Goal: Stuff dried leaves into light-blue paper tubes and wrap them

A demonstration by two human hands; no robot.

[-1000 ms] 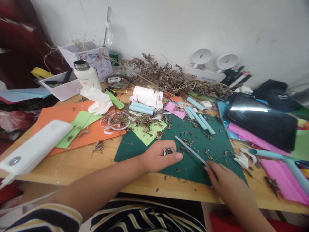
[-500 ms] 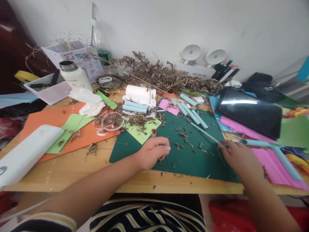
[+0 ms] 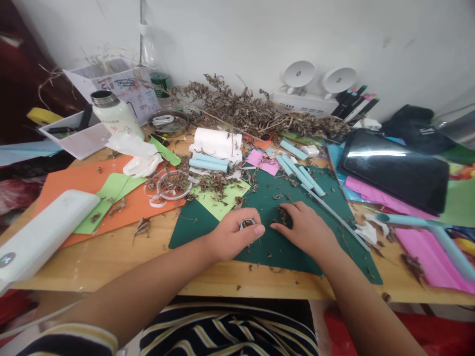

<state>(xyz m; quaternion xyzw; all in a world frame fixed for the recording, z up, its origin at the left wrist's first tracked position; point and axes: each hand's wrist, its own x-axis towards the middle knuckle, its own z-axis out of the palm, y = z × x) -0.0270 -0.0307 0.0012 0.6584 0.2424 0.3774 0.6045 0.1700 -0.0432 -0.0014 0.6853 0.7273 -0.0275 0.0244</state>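
Observation:
My left hand [image 3: 237, 232] is wrapped round a small light blue paper tube [image 3: 242, 224], held upright at the mat's front. Brown dried leaf bits show inside its mouth; the rest of the tube is hidden by my fingers. Just to the right, my right hand [image 3: 308, 230] rests low over the green cutting mat [image 3: 218, 242]. Its thumb and forefinger are apart, with dried leaf crumbs [image 3: 285, 216] on the mat between them. A thin pale stick [image 3: 336, 217] lies slanting across the mat beyond my right hand. Rolled light blue paper tubes [image 3: 299, 170] lie at the mat's back.
Dried leafy stems [image 3: 245, 111] are heaped along the wall. A tape ring [image 3: 174, 197] and orange paper [image 3: 59, 183] lie left, near a white bottle [image 3: 117, 116]. A black tablet [image 3: 395, 170] and pink paper [image 3: 426, 252] are at right.
My right hand has let go of the thin stick, which now lies on the mat. It has moved left, close to my left hand. My left hand keeps its grip.

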